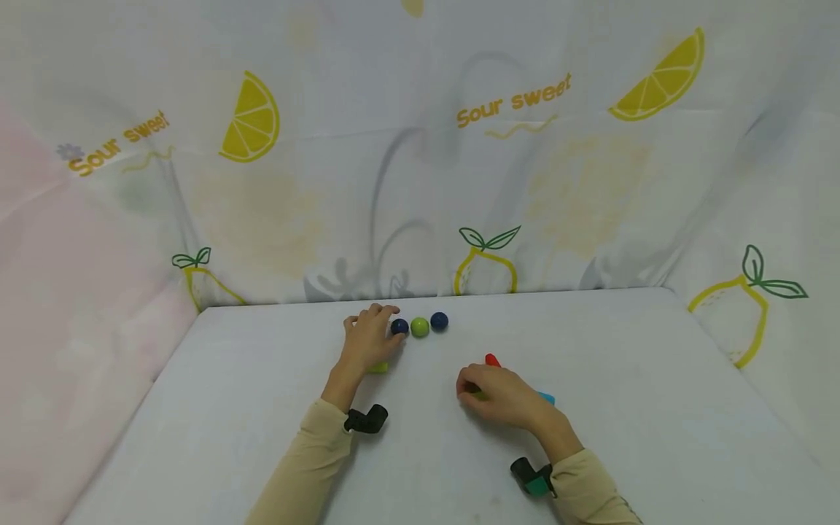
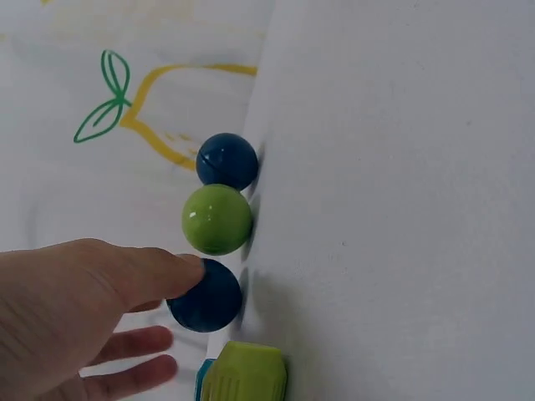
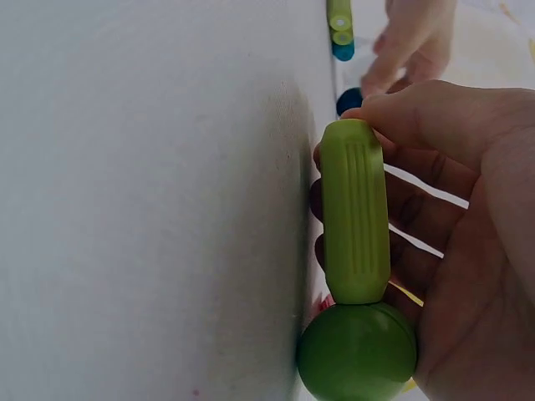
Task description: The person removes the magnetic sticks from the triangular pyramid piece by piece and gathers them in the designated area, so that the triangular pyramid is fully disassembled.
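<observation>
At the counter's (image 1: pixel 623 408) far side, the left hand (image 1: pixel 367 339) spreads its fingers about the left blue ball (image 2: pixel 209 302), grip unclear; pinch centrally, sparing the neighbouring lime ball (image 2: pixel 217 219). The right hand (image 1: pixel 495 394) holds a green stick (image 3: pixel 355 213), best kept steady.

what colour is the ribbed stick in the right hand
Yellow-green; the ribbed, elongated stick shows best in the right wrist view.
</observation>
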{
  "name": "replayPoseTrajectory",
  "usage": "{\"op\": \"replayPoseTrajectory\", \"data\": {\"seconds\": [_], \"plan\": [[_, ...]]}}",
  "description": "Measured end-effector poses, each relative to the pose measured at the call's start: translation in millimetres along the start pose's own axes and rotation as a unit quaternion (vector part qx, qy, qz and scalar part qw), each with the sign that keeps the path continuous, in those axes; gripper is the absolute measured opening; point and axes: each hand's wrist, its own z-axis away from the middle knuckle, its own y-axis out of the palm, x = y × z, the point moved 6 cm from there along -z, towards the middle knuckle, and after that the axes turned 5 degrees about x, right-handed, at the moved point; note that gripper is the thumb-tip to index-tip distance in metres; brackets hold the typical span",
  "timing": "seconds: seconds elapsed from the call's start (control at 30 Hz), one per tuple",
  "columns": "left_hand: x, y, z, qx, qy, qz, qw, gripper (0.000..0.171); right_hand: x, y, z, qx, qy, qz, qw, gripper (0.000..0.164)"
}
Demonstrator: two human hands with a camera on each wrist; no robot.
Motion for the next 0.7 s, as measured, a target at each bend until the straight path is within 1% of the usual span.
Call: {"op": "replayPoseTrajectory", "data": {"seconds": [0.07,0.1,0.13,0.17,0.2,0.23,0.27,0.33,0.37,0.43,0.47,0.53,0.6,0.67,0.7], "plan": [[-10.5,-5.1,2.8,-0.049,0.045,0.011,0.9978,0.040,0.5,0.2,-0.7,-0.001,-0.005,0.001,1.000,0.006],[-17.6,-7.1,4.8,-0.068,0.077,0.024,0.9944,0.040,1.1,0.2,-1.1,-0.003,-0.010,0.002,1.000,0.006],[-25.8,-8.6,7.1,-0.080,0.112,0.035,0.9899,0.039,1.6,0.1,-1.5,-0.004,-0.015,0.003,1.000,0.006],[-35.3,-9.6,9.6,-0.085,0.149,0.050,0.9840,0.037,2.4,-0.1,-2.0,-0.007,-0.022,0.004,1.000,0.006],[-44.8,-9.1,11.8,-0.079,0.186,0.063,0.9774,0.036,3.2,-0.4,-2.4,-0.009,-0.030,0.005,1.000,0.006],[-54.1,-7.0,14.0,-0.064,0.218,0.072,0.9712,0.034,4.1,-1.2,-2.5,-0.011,-0.037,0.004,0.999,0.006],[-62.3,-3.2,15.8,-0.040,0.243,0.082,0.9657,0.033,5.3,-2.2,-2.5,-0.013,-0.045,0.003,0.999,0.006],[-76.7,6.7,18.7,0.017,0.280,0.093,0.9552,0.031,8.1,-6.0,-1.9,-0.019,-0.058,-0.003,0.998,0.004],[-82.6,13.4,19.5,0.047,0.295,0.094,0.9498,0.031,9.4,-8.1,-1.2,-0.022,-0.064,-0.008,0.998,0.003],[-90.7,28.7,20.4,0.106,0.311,0.096,0.9395,0.032,11.9,-12.9,1.3,-0.020,-0.068,-0.026,0.997,0.003],[-93.6,36.3,20.4,0.132,0.317,0.098,0.9343,0.034,12.4,-14.6,2.7,-0.012,-0.063,-0.036,0.997,0.004],[-97.1,50.5,20.0,0.170,0.320,0.095,0.9270,0.039,12.9,-15.5,6.5,0.021,-0.044,-0.055,0.997,0.005],[-98.5,60.8,19.2,0.196,0.315,0.098,0.9235,0.043,13.6,-14.6,10.5,0.057,-0.024,-0.070,0.996,0.007],[-99.2,66.3,18.4,0.201,0.311,0.094,0.9242,0.042,13.8,-12.9,13.8,0.087,-0.003,-0.076,0.993,0.007],[-99.3,67.4,18.1,0.199,0.308,0.092,0.9257,0.040,14.6,-12.4,15.0,0.095,0.000,-0.075,0.993,0.008]]}}
